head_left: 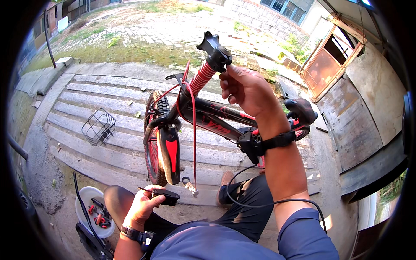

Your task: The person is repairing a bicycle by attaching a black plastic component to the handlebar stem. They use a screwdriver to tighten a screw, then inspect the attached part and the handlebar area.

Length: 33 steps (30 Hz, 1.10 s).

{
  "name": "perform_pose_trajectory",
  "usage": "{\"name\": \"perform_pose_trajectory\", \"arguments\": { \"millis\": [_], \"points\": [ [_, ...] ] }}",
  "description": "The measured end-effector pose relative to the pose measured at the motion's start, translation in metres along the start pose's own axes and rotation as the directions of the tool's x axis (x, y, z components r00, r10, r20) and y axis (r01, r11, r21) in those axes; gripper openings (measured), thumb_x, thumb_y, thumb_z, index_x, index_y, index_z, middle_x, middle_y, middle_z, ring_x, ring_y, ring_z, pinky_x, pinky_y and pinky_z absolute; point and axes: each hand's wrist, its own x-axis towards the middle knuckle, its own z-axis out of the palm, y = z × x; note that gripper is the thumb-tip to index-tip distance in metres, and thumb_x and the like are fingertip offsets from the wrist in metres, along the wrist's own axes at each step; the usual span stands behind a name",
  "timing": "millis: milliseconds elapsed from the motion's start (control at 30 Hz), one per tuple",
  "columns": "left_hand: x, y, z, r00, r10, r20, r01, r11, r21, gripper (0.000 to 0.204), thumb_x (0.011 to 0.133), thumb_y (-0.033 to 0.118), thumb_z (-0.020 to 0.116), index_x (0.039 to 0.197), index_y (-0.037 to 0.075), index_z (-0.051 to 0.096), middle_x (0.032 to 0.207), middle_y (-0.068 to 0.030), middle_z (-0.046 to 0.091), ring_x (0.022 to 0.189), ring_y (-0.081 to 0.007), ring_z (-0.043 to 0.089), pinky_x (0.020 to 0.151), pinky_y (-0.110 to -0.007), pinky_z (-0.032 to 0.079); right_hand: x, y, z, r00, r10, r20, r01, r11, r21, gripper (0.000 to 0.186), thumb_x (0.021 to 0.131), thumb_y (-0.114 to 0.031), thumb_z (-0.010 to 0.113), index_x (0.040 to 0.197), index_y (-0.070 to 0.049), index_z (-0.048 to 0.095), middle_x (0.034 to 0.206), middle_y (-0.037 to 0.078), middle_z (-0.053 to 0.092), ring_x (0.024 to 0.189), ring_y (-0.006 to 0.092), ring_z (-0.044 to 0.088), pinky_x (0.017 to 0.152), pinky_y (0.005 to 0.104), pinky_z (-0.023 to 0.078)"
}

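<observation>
Blue shirt cloth (208,242) is spreading nearest the camera. The left hand (145,203) is gripping a compact black tool (170,198); the right hand (249,89) is holding curled fingers close at a black stem (220,54), its grip unclear. The knobbly-tyred bicycle (212,124) is standing on grooved concrete (89,119) beside weathered panels (349,119).

black-and-red bicycle frame (214,123), red-striped steering column (202,79), red cable (194,143), white bucket (89,193)

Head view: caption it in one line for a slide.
Left hand holding a black tool, right hand at the stem of a black-and-red bicycle, wire basket to the left.
</observation>
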Motion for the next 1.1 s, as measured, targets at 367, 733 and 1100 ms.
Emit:
{"name": "perform_pose_trajectory", "arguments": {
  "millis": [367,733,1100],
  "points": [
    [0.001,0.0,-0.001,1.0,-0.011,0.018,0.01,0.999,0.036,0.034,0.083,0.016,0.082,0.113,0.007,0.069,0.089,0.0032,0.065,0.076,-0.0063,0.056,0.068,-0.022,0.043,0.001,-0.004,0.001,0.999,0.028,-0.043,-0.024,0.996,0.089,0.027,0.1,-0.032,0.064,0.096,-0.005,0.063,0.072,0.003,0.062,0.058,0.0143,0.061,0.049,0.0253,0.043],
    [0.0,0.001,0.001,0.999,-0.032,0.024,0.03,0.998,0.059,0.036,0.082,0.019,0.083,0.113,0.008,0.069,0.089,0.003,0.066,0.076,-0.0063,0.056,0.068,-0.022,0.044,0.006,0.001,-0.001,0.999,0.002,0.034,-0.001,1.0,-0.015,0.029,0.101,-0.033,0.064,0.096,-0.004,0.063,0.073,0.002,0.061,0.06,0.0128,0.063,0.049,0.0244,0.044],
    [0.001,0.002,0.004,0.998,-0.048,0.045,0.045,0.997,0.056,0.037,0.082,0.019,0.083,0.113,0.007,0.069,0.089,0.0034,0.066,0.076,-0.0062,0.056,0.069,-0.023,0.043,0.003,0.001,-0.006,0.997,0.046,0.055,-0.046,0.999,0.0,0.027,0.099,-0.034,0.067,0.099,-0.007,0.063,0.084,0.002,0.064,0.063,0.0115,0.064,0.049,0.0228,0.043]
  ]
}}
